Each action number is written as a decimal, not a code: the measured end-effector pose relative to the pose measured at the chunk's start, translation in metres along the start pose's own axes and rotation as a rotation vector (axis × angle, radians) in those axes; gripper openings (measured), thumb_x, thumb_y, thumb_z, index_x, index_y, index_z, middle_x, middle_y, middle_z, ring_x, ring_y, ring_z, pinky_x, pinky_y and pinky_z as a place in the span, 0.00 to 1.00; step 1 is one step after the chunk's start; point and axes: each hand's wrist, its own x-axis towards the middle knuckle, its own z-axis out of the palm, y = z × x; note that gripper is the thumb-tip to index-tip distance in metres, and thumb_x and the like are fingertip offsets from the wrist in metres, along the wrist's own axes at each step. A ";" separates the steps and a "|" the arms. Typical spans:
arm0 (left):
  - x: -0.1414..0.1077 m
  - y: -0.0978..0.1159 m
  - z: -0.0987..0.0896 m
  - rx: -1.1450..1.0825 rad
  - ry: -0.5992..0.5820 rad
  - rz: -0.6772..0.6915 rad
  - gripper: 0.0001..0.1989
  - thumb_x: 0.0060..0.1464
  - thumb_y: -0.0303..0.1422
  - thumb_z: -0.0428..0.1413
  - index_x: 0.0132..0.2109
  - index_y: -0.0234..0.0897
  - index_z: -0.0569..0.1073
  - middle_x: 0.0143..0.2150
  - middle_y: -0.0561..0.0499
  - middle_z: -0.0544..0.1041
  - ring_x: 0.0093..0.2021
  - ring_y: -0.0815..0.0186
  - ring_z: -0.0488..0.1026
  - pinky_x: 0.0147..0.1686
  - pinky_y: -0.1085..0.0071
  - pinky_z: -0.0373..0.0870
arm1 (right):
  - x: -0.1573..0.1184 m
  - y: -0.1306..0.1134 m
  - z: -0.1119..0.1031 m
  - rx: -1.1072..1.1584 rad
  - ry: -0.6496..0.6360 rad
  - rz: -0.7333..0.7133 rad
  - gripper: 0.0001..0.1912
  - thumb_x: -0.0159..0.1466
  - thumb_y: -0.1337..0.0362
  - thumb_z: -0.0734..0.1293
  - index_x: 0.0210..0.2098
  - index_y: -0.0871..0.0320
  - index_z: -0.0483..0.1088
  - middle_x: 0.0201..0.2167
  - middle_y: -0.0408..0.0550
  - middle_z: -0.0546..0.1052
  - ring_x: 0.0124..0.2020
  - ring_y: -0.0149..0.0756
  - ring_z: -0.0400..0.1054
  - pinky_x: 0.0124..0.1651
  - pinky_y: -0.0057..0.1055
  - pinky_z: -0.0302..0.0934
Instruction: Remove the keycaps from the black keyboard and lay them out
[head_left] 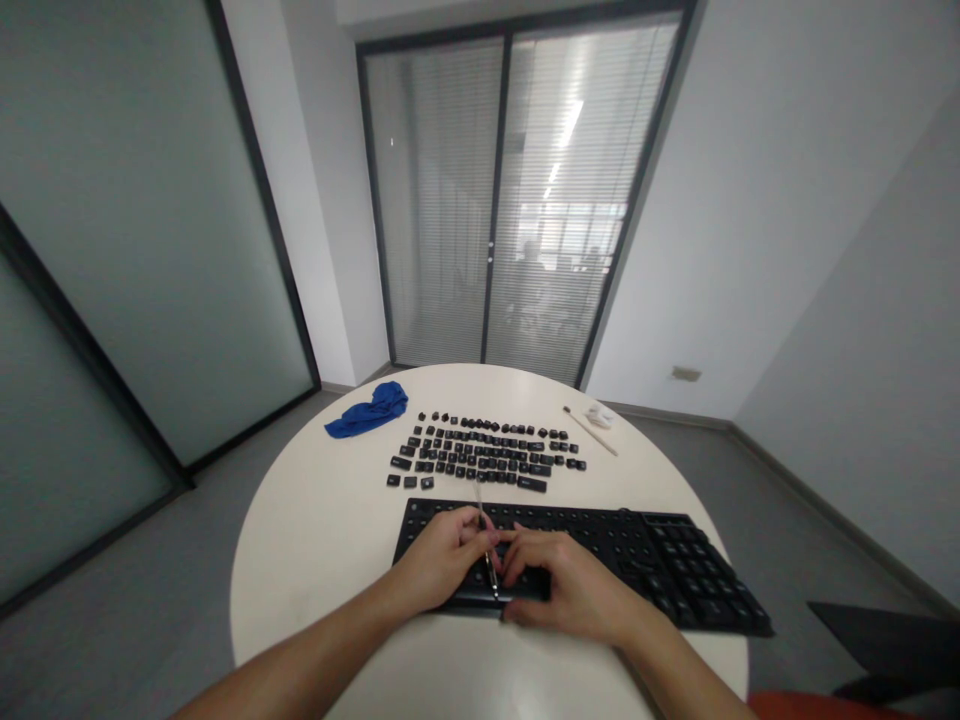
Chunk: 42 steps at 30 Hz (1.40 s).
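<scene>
In the head view, my left hand (454, 548) is closed round a slim metal tool (491, 575). The tool's shiny end points down toward the front of a black keyboard (600, 530), and its thin pale end sticks up past my fingers. I cannot make out its exact kind. My right hand (559, 580) rests on the keyboard just right of the tool, fingers bent and apart, with the thumb near the front edge. Its index fingertip touches or nearly touches my left hand. Keycaps are off the keyboard's main section, while the number pad (705, 575) still carries its keys.
Loose black keycaps (480, 450) lie in several rows beyond the keyboard on the round cream table (300, 570). A blue cloth (371, 410) is at the far left. A thin brush (590, 430) and a small white item (600, 415) lie far right.
</scene>
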 end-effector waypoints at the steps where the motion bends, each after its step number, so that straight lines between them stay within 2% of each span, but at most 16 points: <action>1: 0.000 0.000 0.000 -0.004 0.000 -0.001 0.12 0.61 0.40 0.54 0.37 0.34 0.70 0.30 0.48 0.81 0.31 0.64 0.77 0.34 0.72 0.68 | 0.000 0.000 0.000 -0.005 0.000 0.001 0.10 0.53 0.62 0.77 0.33 0.54 0.76 0.38 0.44 0.81 0.53 0.43 0.72 0.66 0.45 0.53; 5: -0.004 0.002 0.001 0.020 -0.012 0.021 0.10 0.60 0.38 0.55 0.38 0.34 0.71 0.29 0.49 0.81 0.30 0.64 0.77 0.33 0.73 0.67 | 0.000 -0.001 0.001 -0.022 0.005 0.005 0.10 0.52 0.63 0.77 0.34 0.54 0.76 0.37 0.43 0.81 0.49 0.42 0.74 0.65 0.45 0.54; 9: -0.013 0.007 0.000 0.139 -0.067 0.121 0.06 0.58 0.33 0.59 0.37 0.34 0.75 0.29 0.52 0.81 0.30 0.66 0.76 0.34 0.75 0.66 | 0.001 -0.002 0.001 -0.014 0.019 0.011 0.11 0.52 0.64 0.77 0.33 0.54 0.74 0.36 0.42 0.81 0.47 0.40 0.74 0.64 0.44 0.55; 17: -0.017 0.008 -0.004 0.387 -0.169 0.280 0.04 0.56 0.32 0.61 0.36 0.36 0.78 0.32 0.52 0.81 0.32 0.66 0.77 0.36 0.75 0.67 | 0.000 0.003 0.002 0.001 0.004 -0.002 0.08 0.54 0.64 0.75 0.31 0.54 0.73 0.38 0.44 0.81 0.56 0.44 0.69 0.63 0.44 0.56; 22: -0.017 0.008 -0.006 0.427 -0.206 0.321 0.06 0.57 0.34 0.60 0.38 0.37 0.80 0.33 0.51 0.82 0.31 0.65 0.78 0.34 0.74 0.69 | -0.001 0.002 0.003 -0.002 0.005 -0.007 0.07 0.54 0.64 0.75 0.30 0.54 0.73 0.38 0.43 0.81 0.57 0.44 0.69 0.64 0.45 0.56; 26: -0.020 0.006 -0.007 0.479 -0.226 0.389 0.07 0.57 0.36 0.60 0.39 0.39 0.81 0.35 0.49 0.83 0.36 0.62 0.79 0.38 0.72 0.69 | 0.000 0.000 0.003 -0.003 0.013 0.004 0.07 0.55 0.62 0.75 0.30 0.54 0.73 0.36 0.44 0.81 0.56 0.45 0.69 0.62 0.45 0.59; 31: -0.022 0.002 -0.006 0.450 -0.163 0.332 0.06 0.56 0.34 0.61 0.40 0.39 0.81 0.36 0.50 0.83 0.35 0.63 0.79 0.38 0.74 0.69 | -0.001 0.001 0.004 -0.035 0.011 0.005 0.08 0.54 0.64 0.75 0.31 0.54 0.73 0.37 0.43 0.81 0.57 0.44 0.69 0.63 0.43 0.58; 36: -0.023 0.004 -0.006 0.311 -0.155 0.309 0.04 0.56 0.29 0.61 0.39 0.38 0.80 0.36 0.51 0.82 0.36 0.64 0.78 0.41 0.74 0.69 | 0.000 0.002 0.005 -0.064 0.003 -0.010 0.08 0.54 0.64 0.75 0.34 0.54 0.74 0.38 0.44 0.81 0.56 0.45 0.69 0.63 0.44 0.57; 42: -0.021 0.003 -0.007 0.165 -0.154 0.198 0.04 0.55 0.32 0.62 0.36 0.35 0.79 0.28 0.53 0.79 0.28 0.68 0.73 0.33 0.75 0.67 | 0.001 -0.005 0.002 -0.063 -0.025 -0.006 0.08 0.54 0.65 0.74 0.35 0.53 0.76 0.39 0.44 0.81 0.57 0.45 0.69 0.66 0.45 0.54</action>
